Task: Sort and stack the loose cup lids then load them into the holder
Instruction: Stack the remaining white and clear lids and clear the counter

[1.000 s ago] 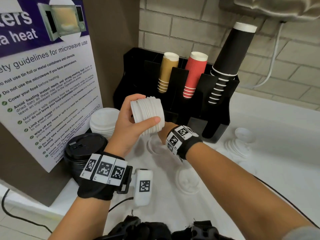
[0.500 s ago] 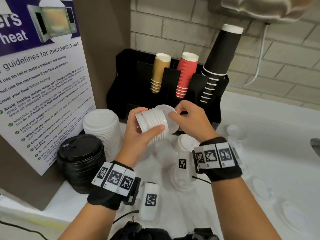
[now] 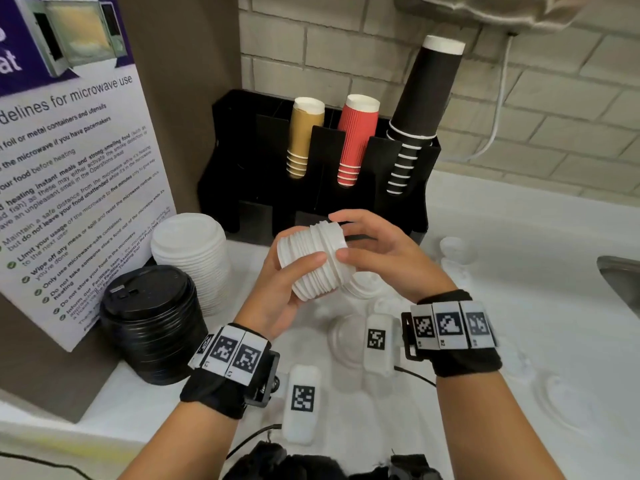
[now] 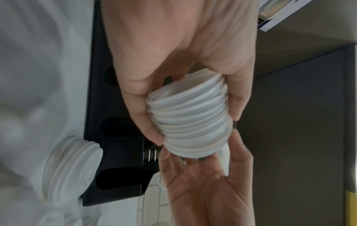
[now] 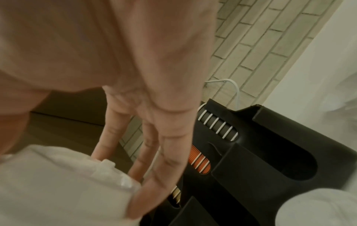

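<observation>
While the black lid stack (image 3: 149,320) and the tall white lid stack (image 3: 192,258) stand sorted on the desk (image 3: 519,271) to the left of my fingers, I judge the job roughly half done, because nothing has gone into the holder (image 3: 311,188) beyond my fingertips, whose lower slots look empty. My left hand (image 3: 277,292) has its fingers and thumb curled round the small white lid stack (image 3: 313,259), held on its side in the air in front of the holder. My right hand (image 3: 388,258) meets that stack at its right end, thumb and fingertips closing lightly on the outermost lid, fingers mostly straight, seating it square, I think. Below and to the right of my fingers, loose lids (image 3: 360,336) lie scattered on the desk, so more gathering is left, then loading all three stacks.
</observation>
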A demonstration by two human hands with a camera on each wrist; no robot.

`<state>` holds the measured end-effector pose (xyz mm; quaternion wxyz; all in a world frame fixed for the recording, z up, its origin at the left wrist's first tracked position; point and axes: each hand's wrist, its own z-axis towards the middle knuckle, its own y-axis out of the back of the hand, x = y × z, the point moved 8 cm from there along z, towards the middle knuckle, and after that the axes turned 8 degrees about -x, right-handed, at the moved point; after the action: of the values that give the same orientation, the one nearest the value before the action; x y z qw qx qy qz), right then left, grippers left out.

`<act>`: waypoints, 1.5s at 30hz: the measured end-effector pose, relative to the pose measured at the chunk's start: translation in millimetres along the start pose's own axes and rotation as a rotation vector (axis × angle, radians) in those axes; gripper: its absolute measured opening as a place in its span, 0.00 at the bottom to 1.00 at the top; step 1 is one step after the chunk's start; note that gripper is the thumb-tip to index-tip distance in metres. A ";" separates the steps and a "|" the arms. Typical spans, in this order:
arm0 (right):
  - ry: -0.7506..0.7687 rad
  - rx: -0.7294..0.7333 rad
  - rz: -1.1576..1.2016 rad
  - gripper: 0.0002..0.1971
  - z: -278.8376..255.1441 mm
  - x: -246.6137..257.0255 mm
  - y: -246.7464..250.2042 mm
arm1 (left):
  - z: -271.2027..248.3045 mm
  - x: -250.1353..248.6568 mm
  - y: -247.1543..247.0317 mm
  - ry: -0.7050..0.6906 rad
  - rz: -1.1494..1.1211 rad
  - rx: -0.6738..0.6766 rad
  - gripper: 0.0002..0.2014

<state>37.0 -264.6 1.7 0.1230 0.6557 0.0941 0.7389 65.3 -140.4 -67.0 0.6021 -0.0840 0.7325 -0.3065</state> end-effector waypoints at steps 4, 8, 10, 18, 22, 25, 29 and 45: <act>0.041 0.035 -0.027 0.23 0.1 6.3 -0.5 | -1.8 1.5 0.2 0.026 -0.034 -0.003 0.28; 0.043 0.023 -0.059 0.26 2.1 6.9 -3.7 | -0.4 5.5 4.2 0.084 -0.066 -0.049 0.40; 0.027 -0.007 -0.061 0.28 4.4 3.8 -4.4 | 1.1 7.9 5.7 0.121 -0.106 -0.065 0.37; -0.050 -0.080 -0.208 0.23 3.9 -30.7 -7.0 | 7.0 22.4 31.7 0.229 0.211 -0.171 0.22; -0.043 -0.112 -0.368 0.24 2.2 -45.1 -7.4 | 9.4 28.3 39.1 0.262 0.311 -0.198 0.16; -0.036 -0.093 -0.500 0.24 4.3 -51.2 -14.1 | 9.1 36.2 41.0 0.317 0.336 -0.183 0.13; -0.008 -0.033 -0.621 0.23 5.4 -54.8 -29.4 | 13.3 39.0 53.3 0.308 0.508 -0.226 0.11; -0.250 0.325 -1.087 0.46 -34.3 -82.0 -24.6 | 13.6 -9.6 51.1 -0.035 0.831 -0.258 0.15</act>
<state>13.5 -265.4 -87.5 0.3927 0.6058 0.5143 0.4629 93.1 -99.6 -88.4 0.6713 0.1381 0.7259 0.0574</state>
